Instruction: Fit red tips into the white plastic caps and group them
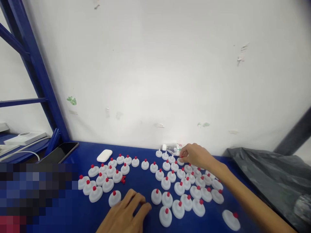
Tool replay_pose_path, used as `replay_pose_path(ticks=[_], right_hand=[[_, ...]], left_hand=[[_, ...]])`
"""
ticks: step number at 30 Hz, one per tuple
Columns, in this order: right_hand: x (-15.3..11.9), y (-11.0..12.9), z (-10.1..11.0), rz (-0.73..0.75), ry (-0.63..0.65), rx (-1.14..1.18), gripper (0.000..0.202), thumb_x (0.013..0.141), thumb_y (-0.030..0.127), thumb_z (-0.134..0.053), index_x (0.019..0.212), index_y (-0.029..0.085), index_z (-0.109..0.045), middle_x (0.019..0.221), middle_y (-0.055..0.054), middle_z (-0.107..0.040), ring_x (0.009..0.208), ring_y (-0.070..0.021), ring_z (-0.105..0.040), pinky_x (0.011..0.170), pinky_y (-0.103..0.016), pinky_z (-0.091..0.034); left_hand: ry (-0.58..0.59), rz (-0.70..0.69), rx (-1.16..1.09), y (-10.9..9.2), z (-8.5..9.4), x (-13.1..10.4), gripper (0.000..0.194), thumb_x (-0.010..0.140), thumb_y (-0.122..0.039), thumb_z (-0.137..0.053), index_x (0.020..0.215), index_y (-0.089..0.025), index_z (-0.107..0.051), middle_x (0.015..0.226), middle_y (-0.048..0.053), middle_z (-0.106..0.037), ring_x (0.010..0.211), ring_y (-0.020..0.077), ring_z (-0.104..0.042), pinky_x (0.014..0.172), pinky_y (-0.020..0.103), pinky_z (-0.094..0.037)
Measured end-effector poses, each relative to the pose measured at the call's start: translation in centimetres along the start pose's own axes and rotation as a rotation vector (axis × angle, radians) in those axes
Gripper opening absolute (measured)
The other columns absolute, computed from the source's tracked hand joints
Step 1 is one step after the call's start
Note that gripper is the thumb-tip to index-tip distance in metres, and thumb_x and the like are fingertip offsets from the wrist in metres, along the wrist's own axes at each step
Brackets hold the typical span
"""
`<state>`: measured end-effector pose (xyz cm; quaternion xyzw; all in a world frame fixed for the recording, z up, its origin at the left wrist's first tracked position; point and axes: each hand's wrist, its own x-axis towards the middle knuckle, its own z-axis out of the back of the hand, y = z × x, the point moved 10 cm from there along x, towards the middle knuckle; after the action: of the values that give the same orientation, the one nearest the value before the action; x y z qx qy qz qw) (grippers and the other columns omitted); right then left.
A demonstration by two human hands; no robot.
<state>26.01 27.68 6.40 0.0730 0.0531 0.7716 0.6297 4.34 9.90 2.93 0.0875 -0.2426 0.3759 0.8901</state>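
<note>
Right hand (196,155) stretched forward, pinching red cap (181,157); left hand (126,212) loosely curled.

On the bench (143,178) before you, nozzle lids (171,176) stand in left and right groups. Loose tips (123,180) lie just beside the left group, on its right. Behind that group is a flat case (104,156); farther left, a phone (63,151). Behind the right group, a bottle (172,149) lies near the wall (145,81). Sheeting (259,171) lies far right.
</note>
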Motion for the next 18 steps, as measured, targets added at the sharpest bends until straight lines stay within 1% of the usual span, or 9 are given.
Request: replay_pose_path(ticks=[2, 3, 5, 7, 8, 9, 11, 14, 18], right_hand=[[-0.2, 0.1, 0.7, -0.006, -0.046, -0.008, 0.012, 0.08, 0.038, -0.071, 0.084, 0.027, -0.075, 0.087, -0.001, -0.077, 0.08, -0.0217, -0.069, 0.062, -0.029, -0.043], [-0.3, 0.3, 1.1, -0.009, -0.076, -0.012, 0.015, 0.084, 0.039, -0.066, 0.087, 0.027, -0.075, 0.089, -0.002, -0.077, 0.082, -0.0224, -0.069, 0.063, -0.03, -0.043], [-0.5, 1.3, 1.7, 0.016, -0.126, -0.01, 0.021, 0.091, 0.039, -0.057, 0.093, 0.027, -0.073, 0.092, -0.003, -0.077, 0.086, -0.0226, -0.069, 0.066, -0.03, -0.043], [-0.7, 2.7, 1.7, 0.086, -0.144, 0.009, 0.021, 0.094, 0.037, -0.054, 0.099, 0.027, -0.072, 0.095, -0.002, -0.076, 0.088, -0.0212, -0.068, 0.069, -0.029, -0.043], [-0.8, 3.4, 1.5, 0.124, -0.142, 0.022, 0.021, 0.094, 0.036, -0.054, 0.101, 0.026, -0.071, 0.097, -0.002, -0.076, 0.088, -0.0204, -0.068, 0.07, -0.029, -0.044], [-0.9, 3.9, 1.2, 0.159, -0.137, 0.033, 0.021, 0.094, 0.035, -0.054, 0.102, 0.026, -0.071, 0.098, -0.002, -0.076, 0.088, -0.02, -0.068, 0.069, -0.028, -0.044], [-0.9, 4.6, 0.5, 0.197, -0.122, 0.043, 0.02, 0.094, 0.034, -0.056, 0.103, 0.025, -0.071, 0.095, -0.002, -0.076, 0.087, -0.0203, -0.068, 0.069, -0.027, -0.044], [-0.8, 4.9, -0.4, 0.209, -0.107, 0.039, 0.019, 0.092, 0.03, -0.058, 0.101, 0.025, -0.073, 0.087, -0.003, -0.076, 0.085, -0.0219, -0.068, 0.071, -0.029, -0.044], [-0.5, 4.6, -1.1, 0.194, -0.1, 0.039, 0.016, 0.089, 0.024, -0.06, 0.095, 0.024, -0.075, 0.086, -0.004, -0.076, 0.089, -0.0227, -0.068, 0.074, -0.029, -0.044]], left_hand=[[0.046, 0.02, 0.047, 0.4, -0.1, 0.0, 0.051, 0.075, 0.005, -0.044, 0.114, -0.022, -0.063, 0.107, 0.008, -0.068, 0.095, 0.0241, -0.066, 0.074, 0.032, -0.06], [0.089, 0.043, 0.077, 0.7, -0.4, 0.1, 0.055, 0.073, 0.006, -0.043, 0.116, -0.021, -0.064, 0.112, 0.009, -0.068, 0.1, 0.0254, -0.066, 0.079, 0.035, -0.06], [0.224, 0.121, 0.151, 1.8, -1.4, 0.0, 0.062, 0.07, 0.01, -0.041, 0.119, -0.02, -0.065, 0.122, 0.013, -0.065, 0.11, 0.0289, -0.064, 0.087, 0.041, -0.06], [0.384, 0.219, 0.232, 3.2, -2.7, -0.3, 0.069, 0.069, 0.013, -0.039, 0.124, -0.019, -0.064, 0.131, 0.016, -0.062, 0.12, 0.0328, -0.061, 0.092, 0.044, -0.058], [0.441, 0.261, 0.27, 3.8, -3.1, -0.5, 0.072, 0.069, 0.014, -0.038, 0.128, -0.019, -0.063, 0.135, 0.017, -0.059, 0.123, 0.0341, -0.058, 0.093, 0.045, -0.058], [0.473, 0.291, 0.303, 4.3, -3.3, -0.6, 0.074, 0.07, 0.015, -0.036, 0.131, -0.018, -0.061, 0.137, 0.018, -0.058, 0.126, 0.0346, -0.057, 0.093, 0.045, -0.058], [0.473, 0.341, 0.366, 5.3, -3.0, -0.6, 0.077, 0.07, 0.016, -0.034, 0.134, -0.018, -0.059, 0.139, 0.018, -0.057, 0.128, 0.0335, -0.055, 0.095, 0.043, -0.057], [0.413, 0.384, 0.439, 6.5, -2.0, -0.3, 0.079, 0.069, 0.018, -0.031, 0.134, -0.016, -0.06, 0.137, 0.018, -0.059, 0.127, 0.0313, -0.056, 0.094, 0.039, -0.058], [0.433, 0.427, 0.424, 7.7, -1.5, -0.1, 0.072, 0.071, 0.019, -0.028, 0.125, -0.011, -0.065, 0.126, 0.02, -0.064, 0.112, 0.0308, -0.066, 0.079, 0.037, -0.063]])
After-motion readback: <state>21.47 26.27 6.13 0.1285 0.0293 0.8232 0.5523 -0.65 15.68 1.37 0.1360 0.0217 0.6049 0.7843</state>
